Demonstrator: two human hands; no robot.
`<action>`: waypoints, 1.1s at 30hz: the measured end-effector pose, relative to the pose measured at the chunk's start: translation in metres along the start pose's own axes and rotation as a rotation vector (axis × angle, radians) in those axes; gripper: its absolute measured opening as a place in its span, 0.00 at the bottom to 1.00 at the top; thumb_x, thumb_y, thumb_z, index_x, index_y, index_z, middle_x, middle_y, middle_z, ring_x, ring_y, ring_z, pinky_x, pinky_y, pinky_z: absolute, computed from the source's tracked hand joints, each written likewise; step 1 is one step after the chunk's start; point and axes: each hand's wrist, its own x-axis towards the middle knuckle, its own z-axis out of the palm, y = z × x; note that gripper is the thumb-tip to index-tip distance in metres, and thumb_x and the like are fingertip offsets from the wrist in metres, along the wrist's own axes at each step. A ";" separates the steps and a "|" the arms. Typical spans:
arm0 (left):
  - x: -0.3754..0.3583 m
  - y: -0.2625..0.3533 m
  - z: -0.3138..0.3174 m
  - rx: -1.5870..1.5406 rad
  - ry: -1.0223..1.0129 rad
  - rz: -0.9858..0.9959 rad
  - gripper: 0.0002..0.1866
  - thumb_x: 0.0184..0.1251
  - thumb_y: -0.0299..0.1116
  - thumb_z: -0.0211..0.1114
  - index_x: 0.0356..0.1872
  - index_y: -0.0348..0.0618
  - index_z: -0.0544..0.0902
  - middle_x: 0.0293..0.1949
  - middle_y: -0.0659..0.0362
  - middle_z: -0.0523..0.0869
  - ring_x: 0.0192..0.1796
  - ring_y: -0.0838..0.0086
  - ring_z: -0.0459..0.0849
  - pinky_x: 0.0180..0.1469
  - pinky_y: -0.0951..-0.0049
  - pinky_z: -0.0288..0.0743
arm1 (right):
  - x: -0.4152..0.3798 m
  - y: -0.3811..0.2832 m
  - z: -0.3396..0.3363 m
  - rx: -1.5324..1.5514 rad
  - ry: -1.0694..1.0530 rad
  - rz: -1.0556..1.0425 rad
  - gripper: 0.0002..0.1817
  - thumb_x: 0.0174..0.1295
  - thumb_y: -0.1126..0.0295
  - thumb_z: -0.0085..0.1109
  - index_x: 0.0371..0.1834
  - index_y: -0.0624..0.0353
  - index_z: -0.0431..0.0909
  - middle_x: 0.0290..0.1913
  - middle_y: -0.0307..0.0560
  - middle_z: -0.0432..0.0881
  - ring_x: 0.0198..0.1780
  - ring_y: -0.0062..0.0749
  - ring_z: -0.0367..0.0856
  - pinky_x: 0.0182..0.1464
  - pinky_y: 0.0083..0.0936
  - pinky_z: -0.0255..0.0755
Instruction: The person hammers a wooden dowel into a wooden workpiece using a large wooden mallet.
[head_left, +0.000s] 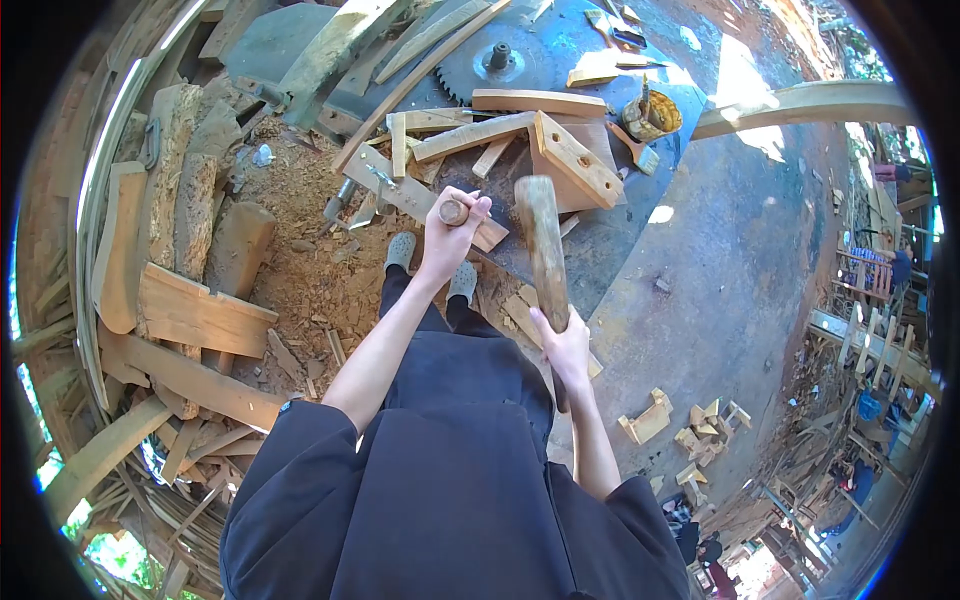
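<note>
My left hand (452,232) is wrapped round a tool with a round wooden handle (453,212), its end facing up; the tool's lower part is mostly hidden by the hand. Beneath it lies a narrow wooden board (408,196), held near its far end by a metal clamp (378,175). My right hand (566,346) grips a wooden mallet (543,235) by its lower part, the thick head raised to the right of my left hand. Just beyond, a wooden block with round holes (575,160) leans over other cut pieces.
A circular saw blade (497,68) lies at the back. To its right are a tin (652,116) and a brush (637,150). Wood pieces (205,310) are stacked at left; offcuts (712,430) lie on the floor at right. People (712,552) are at the lower right.
</note>
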 end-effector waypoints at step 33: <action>-0.148 -0.061 -0.187 1.018 -0.584 -1.068 0.49 0.72 0.60 0.62 0.89 0.44 0.62 0.86 0.37 0.64 0.85 0.44 0.68 0.84 0.52 0.66 | 0.046 -0.196 0.049 0.157 -0.316 -0.265 0.35 0.63 0.47 0.81 0.59 0.67 0.84 0.34 0.53 0.92 0.24 0.33 0.89 0.33 0.34 0.84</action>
